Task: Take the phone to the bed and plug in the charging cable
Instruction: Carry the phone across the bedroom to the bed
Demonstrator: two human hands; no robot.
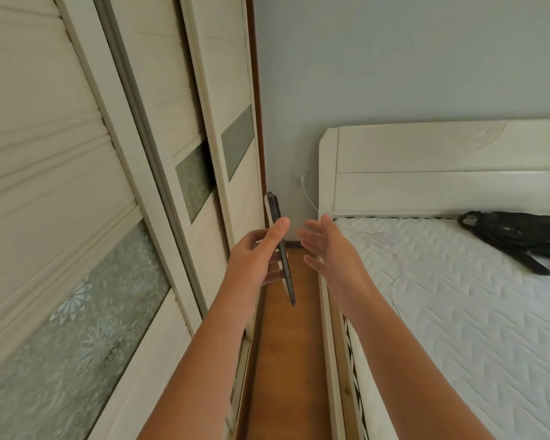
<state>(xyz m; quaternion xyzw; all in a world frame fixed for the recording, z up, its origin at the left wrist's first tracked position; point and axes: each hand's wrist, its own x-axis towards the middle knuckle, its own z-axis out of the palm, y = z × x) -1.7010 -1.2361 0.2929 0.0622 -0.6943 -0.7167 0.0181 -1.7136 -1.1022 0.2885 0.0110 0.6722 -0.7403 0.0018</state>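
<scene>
Edgewise, left hand (pixel 254 258) grips phone (pixel 281 249); right hand (pixel 327 249) spread, empty.

Home bedroom: bed (pixel 458 296) with quilted mattress, cream headboard (pixel 442 169), sliding-door wardrobe (pixel 77 185) alongside.

Both forearms are bare to the frame's edge, with no sleeves, and the hands (pixel 327 246) are ungloved.

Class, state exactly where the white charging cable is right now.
In the head view, the charging cable hangs from the wall charger, in the corner between the wardrobe and the headboard.
</scene>
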